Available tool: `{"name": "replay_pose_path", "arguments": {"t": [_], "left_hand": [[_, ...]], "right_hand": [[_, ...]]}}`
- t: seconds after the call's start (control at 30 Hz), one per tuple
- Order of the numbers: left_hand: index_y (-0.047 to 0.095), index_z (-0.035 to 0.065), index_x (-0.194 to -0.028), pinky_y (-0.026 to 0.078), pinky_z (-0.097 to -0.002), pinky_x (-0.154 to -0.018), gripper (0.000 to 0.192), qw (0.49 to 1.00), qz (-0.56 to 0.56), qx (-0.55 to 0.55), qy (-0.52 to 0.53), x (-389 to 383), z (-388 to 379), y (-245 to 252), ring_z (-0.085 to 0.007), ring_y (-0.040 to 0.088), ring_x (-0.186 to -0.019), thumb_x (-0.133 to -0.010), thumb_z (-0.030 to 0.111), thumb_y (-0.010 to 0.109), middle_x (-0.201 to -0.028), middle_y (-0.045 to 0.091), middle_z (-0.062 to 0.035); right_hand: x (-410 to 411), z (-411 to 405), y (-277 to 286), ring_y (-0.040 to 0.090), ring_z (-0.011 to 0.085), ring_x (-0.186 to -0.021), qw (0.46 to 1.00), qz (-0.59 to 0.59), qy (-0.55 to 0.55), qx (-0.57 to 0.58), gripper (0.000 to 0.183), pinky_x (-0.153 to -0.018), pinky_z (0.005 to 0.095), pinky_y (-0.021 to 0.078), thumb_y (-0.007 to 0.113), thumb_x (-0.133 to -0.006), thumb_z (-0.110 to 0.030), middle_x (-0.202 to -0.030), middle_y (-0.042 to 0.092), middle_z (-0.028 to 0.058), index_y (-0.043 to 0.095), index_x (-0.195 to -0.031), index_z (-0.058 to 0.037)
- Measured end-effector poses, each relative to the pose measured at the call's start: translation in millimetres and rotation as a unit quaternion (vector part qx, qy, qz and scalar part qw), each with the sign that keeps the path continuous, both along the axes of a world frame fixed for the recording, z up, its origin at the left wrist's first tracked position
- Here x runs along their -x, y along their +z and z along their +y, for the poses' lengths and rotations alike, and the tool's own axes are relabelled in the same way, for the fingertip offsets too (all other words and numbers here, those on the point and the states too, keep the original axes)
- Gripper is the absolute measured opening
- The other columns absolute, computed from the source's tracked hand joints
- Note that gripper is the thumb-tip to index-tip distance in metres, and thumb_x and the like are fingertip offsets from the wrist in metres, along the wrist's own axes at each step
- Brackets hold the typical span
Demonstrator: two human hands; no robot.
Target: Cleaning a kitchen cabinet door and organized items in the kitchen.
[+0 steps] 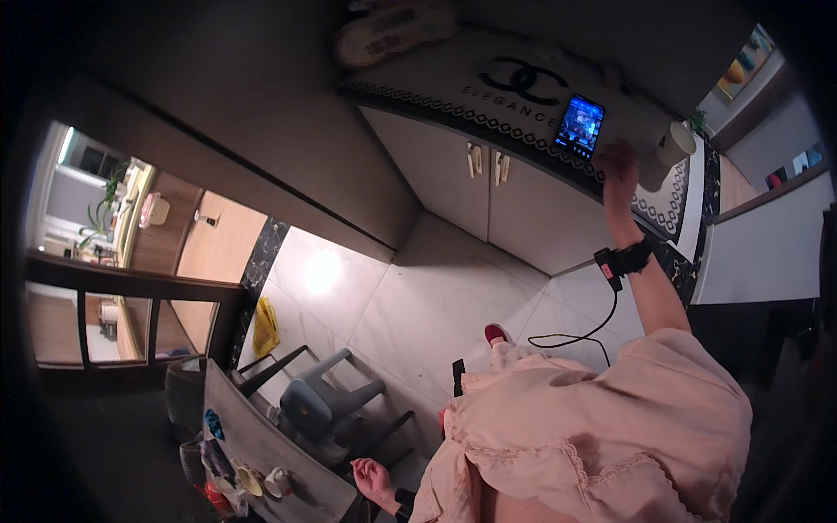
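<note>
My right hand [618,163] is over the cabinet-top mat, its fingers beside the lower edge of a lit smartphone [580,127]. Its fingers are dim, and their grip cannot be made out. A pale cup [677,144] stands to the right of this hand. Under the phone, the patterned mat [451,82] bears writing and a dark logo. A black band with a cabled device [621,261] is on my right wrist. Low in the view, my left hand [373,480] hangs near the table's corner, empty, with loosely bent fingers.
White cabinet doors [451,163] are below the mat. A grey plastic stool [327,392] stands at left beside a covered table [314,477] with mugs [278,482] on it. A yellow bag [265,327] lies on the tiled floor. A dark cable [575,341] hangs near my body.
</note>
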State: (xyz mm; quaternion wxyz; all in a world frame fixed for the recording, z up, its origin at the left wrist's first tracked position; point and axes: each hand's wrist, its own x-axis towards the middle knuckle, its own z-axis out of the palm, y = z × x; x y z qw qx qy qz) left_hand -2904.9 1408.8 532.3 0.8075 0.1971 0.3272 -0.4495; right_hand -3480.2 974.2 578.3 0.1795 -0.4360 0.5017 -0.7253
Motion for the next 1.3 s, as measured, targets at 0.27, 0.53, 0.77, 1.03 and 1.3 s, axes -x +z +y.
{"name": "replay_pose_path", "arguments": {"t": [0.27, 0.53, 0.77, 1.03, 1.3], "left_hand": [[0.051, 0.0009, -0.087, 0.034, -0.0217, -0.047, 0.008, 0.995, -0.061, -0.031, -0.072, -28.3, -88.3, 7.6, -0.0115, 0.047, -0.058, -0.085, 0.005, 0.045, -0.072, 0.053, -0.0038], [0.052, 0.0006, -0.087, 0.035, -0.0219, -0.048, 0.009, 0.995, -0.054, -0.041, -0.078, -69.7, -114.3, -6.8, -0.0116, 0.047, -0.061, -0.085, 0.005, 0.044, -0.073, 0.053, -0.0041], [0.044, 0.0052, -0.077, 0.029, -0.0224, -0.046, 0.012, 0.994, -0.026, 0.089, -0.06, -156.7, -126.2, -19.5, -0.0085, 0.034, -0.05, -0.088, 0.007, 0.039, -0.059, 0.037, -0.0004], [0.05, 0.0039, -0.085, 0.032, -0.0209, -0.045, 0.004, 0.995, -0.029, 0.078, 0.059, -305.0, -150.7, -26.3, -0.0093, 0.042, -0.056, -0.083, 0.003, 0.046, -0.069, 0.048, -0.0014], [0.054, 0.0046, -0.088, 0.033, -0.0209, -0.047, 0.007, 0.992, -0.009, 0.061, 0.106, -429.7, -160.4, -21.0, -0.0112, 0.045, -0.061, -0.083, 0.006, 0.049, -0.075, 0.052, -0.0023]], "right_hand": [[-8.0, -6.2, 0.0, 0.052, 0.0151, -0.088, 0.988, 0.117, -0.097, -0.012, 0.03, -0.08, 0.0259, 0.0411, 0.044, -0.082, -0.001, -0.094, 0.054, 0.0082, 0.043, -0.111, -0.0003], [-8.1, -27.8, 6.9, 0.054, 0.0229, -0.091, 0.908, 0.367, -0.199, -0.022, 0.032, -0.081, 0.0309, 0.0408, 0.051, -0.085, -0.014, -0.097, 0.054, 0.0128, 0.043, -0.114, -0.0023], [-14.7, -76.6, 8.2, 0.044, 0.0347, -0.11, 0.823, 0.506, -0.232, -0.115, 0.048, -0.092, 0.0406, 0.0356, 0.046, -0.087, -0.027, -0.124, 0.042, 0.0213, 0.034, -0.126, -0.0003], [-420.3, -20.0, 26.4, 0.053, 0.0149, -0.093, 0.856, 0.288, 0.382, -0.197, 0.033, -0.083, 0.0286, 0.0431, 0.048, -0.087, -0.011, -0.1, 0.055, 0.0074, 0.044, -0.119, -0.0037], [-670.5, -52.2, 23.5, 0.055, 0.0135, -0.086, 0.746, 0.227, 0.584, -0.226, 0.036, -0.079, 0.0271, 0.0458, 0.049, -0.084, -0.004, -0.095, 0.056, 0.0063, 0.044, -0.12, -0.0033]]}}
